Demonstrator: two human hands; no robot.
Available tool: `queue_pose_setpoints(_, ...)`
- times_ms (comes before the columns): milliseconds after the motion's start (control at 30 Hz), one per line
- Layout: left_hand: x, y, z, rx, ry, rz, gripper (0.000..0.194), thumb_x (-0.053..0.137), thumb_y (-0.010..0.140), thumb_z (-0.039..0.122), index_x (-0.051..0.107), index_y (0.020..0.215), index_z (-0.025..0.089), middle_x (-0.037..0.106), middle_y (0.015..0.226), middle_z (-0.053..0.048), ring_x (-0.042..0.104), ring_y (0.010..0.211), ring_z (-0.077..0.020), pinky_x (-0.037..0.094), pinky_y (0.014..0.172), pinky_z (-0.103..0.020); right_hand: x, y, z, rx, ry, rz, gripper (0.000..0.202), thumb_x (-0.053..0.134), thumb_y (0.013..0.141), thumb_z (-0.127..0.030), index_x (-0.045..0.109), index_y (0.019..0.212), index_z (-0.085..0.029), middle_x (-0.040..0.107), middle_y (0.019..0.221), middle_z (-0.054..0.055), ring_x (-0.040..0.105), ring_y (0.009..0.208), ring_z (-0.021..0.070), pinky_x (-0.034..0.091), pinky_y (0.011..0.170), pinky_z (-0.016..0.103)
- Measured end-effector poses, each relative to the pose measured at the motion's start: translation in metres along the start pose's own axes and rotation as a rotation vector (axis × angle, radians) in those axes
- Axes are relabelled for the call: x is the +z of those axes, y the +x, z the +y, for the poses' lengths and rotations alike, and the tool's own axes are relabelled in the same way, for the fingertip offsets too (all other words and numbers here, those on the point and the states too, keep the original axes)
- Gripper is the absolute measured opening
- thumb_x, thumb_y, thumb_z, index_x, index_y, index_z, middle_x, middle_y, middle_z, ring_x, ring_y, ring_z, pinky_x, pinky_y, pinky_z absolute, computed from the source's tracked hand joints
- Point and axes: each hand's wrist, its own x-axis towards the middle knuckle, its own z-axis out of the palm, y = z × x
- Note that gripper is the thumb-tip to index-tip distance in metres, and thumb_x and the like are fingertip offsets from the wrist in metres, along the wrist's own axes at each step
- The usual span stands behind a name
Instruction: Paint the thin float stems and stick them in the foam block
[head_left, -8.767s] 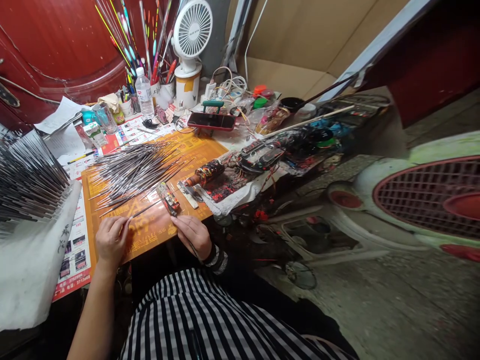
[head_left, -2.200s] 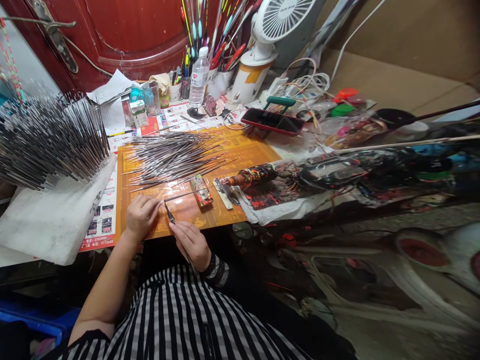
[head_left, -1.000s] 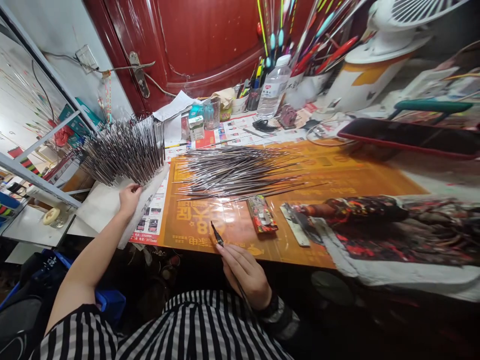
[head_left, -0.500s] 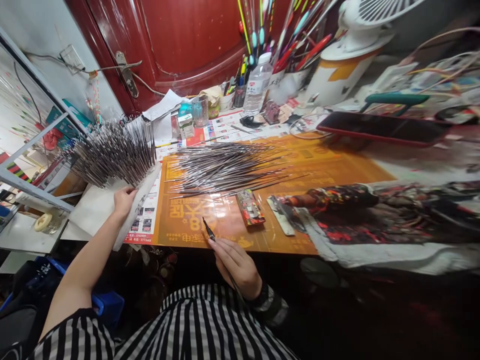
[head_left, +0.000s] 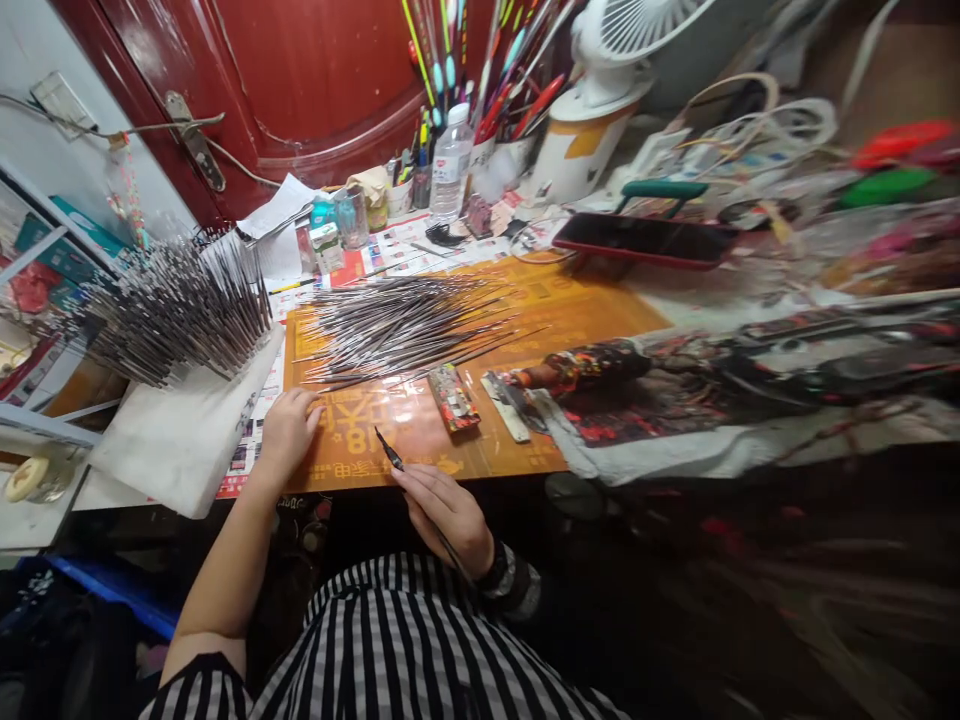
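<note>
Pointing far and left, the black, sharp-tipped brush (head_left: 388, 449) slants over the orange mat (head_left: 337, 462), pinched in the right hand (head_left: 450, 510). Whether the curled left hand (head_left: 287, 435) holds anything, I cannot tell.

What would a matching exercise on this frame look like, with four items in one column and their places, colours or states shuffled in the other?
Column one
1. Right hand
2. Middle sticks
3. Far-left sticks
4. Phone

Column two
A. Standing in a dense bunch at the white block
B. Dark screen with a red edge
C. Lying in a loose pile on the orange sheet
D. Holding a dark-tipped, brush-like tool

Right pairs: 1-D, 2-C, 3-A, 4-B
</note>
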Motion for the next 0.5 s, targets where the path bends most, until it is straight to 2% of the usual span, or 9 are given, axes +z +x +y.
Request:
queue_pose_setpoints(100, 0.013, 0.028, 0.019, 0.037, 0.004, -0.095, 0.019, 0.058, 0.091, 0.02, 0.065, 0.108, 0.02, 0.067, 0.112, -0.009, 0.063, 0.106, -0.0235, 0.05, 0.095, -0.036, -0.011, 0.0, 0.003, 0.02, -0.041, 0.016, 0.063, 0.056, 0.09, -0.002, 0.047, 0.149, -0.021, 0.074, 0.111, 0.011, 0.071, 0.104, 0.023, 0.064, 0.088, 0.039)
queue_pose_setpoints(233, 0.02, 0.053, 0.027, -0.045, 0.157, -0.205, 0.019, 0.049, 0.092, 0.016, 0.063, 0.104, 0.017, 0.065, 0.111, -0.014, 0.063, 0.103, -0.0257, 0.05, 0.088, -0.037, -0.03, 0.003, 0.009, 0.046, -0.095, 0.059, 0.062, 0.056, 0.09, -0.002, 0.049, 0.148, -0.021, 0.073, 0.111, 0.012, 0.071, 0.103, 0.0227, 0.064, 0.087, 0.04)
queue_pose_setpoints(367, 0.017, 0.05, 0.017, -0.059, 0.249, -0.221, 0.019, 0.045, 0.092, 0.018, 0.063, 0.099, 0.018, 0.066, 0.106, -0.013, 0.063, 0.099, -0.0255, 0.048, 0.083, -0.035, -0.053, 0.008, 0.014, 0.043, -0.156, 0.092, 0.061, 0.056, 0.09, -0.002, 0.05, 0.147, -0.021, 0.074, 0.11, 0.011, 0.071, 0.1, 0.0228, 0.064, 0.085, 0.039)
queue_pose_setpoints(500, 0.01, 0.029, 0.0, -0.016, 0.17, -0.122, 0.018, 0.047, 0.091, 0.024, 0.064, 0.096, 0.021, 0.069, 0.098, -0.009, 0.063, 0.095, -0.0243, 0.047, 0.083, -0.035, -0.072, 0.013, 0.021, 0.037, -0.229, 0.125, 0.058, 0.055, 0.09, -0.004, 0.051, 0.146, -0.02, 0.074, 0.111, 0.011, 0.071, 0.099, 0.0225, 0.063, 0.084, 0.039)
